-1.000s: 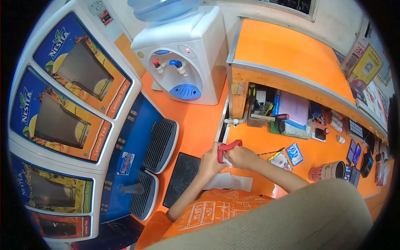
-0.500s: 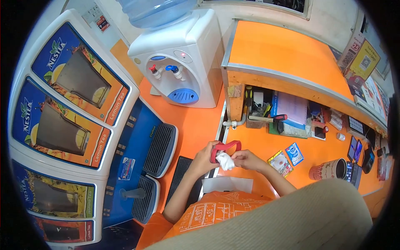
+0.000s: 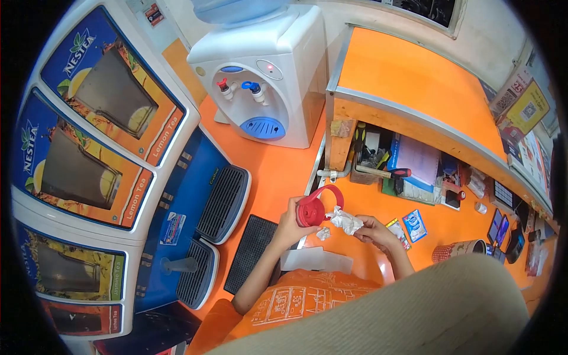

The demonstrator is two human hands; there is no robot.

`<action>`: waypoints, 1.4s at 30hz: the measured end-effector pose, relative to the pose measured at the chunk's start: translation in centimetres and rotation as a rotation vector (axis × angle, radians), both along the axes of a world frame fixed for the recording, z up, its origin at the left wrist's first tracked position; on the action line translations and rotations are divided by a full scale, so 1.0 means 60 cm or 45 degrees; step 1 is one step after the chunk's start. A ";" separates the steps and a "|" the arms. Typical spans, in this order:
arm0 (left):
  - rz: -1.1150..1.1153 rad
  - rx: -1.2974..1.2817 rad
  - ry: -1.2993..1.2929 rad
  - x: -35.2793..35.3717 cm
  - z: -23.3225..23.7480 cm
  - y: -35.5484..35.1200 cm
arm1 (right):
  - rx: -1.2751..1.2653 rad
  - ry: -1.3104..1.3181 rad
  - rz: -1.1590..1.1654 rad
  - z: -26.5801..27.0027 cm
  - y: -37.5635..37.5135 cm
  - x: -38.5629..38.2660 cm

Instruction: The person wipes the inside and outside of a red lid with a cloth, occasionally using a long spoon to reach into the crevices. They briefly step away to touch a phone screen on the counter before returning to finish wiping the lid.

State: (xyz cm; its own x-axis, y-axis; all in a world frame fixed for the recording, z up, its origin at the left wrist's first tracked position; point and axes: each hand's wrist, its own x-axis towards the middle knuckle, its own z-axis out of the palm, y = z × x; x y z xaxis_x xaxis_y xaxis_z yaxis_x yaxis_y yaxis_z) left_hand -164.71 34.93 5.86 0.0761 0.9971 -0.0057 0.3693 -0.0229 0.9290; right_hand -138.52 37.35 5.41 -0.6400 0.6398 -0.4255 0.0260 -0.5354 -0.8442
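Observation:
My left hand has its fingers closed around a red lid with a loop handle standing up from it. Crumpled white tissue is pinched in my right hand, just right of the lid, and its near end is close to the lid's rim. A smaller wad of white tissue shows just below the lid. Both hands are over the orange counter, in front of my orange shirt.
A Nestea dispenser with drip trays stands left, and a white water dispenser behind. An orange shelf holds papers and tools at right. Sachets, a patterned tub and a phone lie at right. A beige shape fills the lower foreground.
The lid has turned so its round face shows. My right hand has drawn the tissue rightward, out from against the lid, and a small wad now shows below it. The view has shifted slightly.

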 end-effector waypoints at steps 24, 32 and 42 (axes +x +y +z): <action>0.222 -0.619 -1.900 0.017 -0.060 -0.018 | 0.519 -0.493 -0.373 0.038 -0.028 0.007; 0.099 -0.550 -1.724 0.030 -0.030 -0.021 | 0.914 -0.513 -0.427 0.115 -0.051 -0.060; 0.178 -0.534 -1.496 0.052 -0.007 -0.018 | 1.235 -0.622 -0.365 0.105 -0.068 -0.098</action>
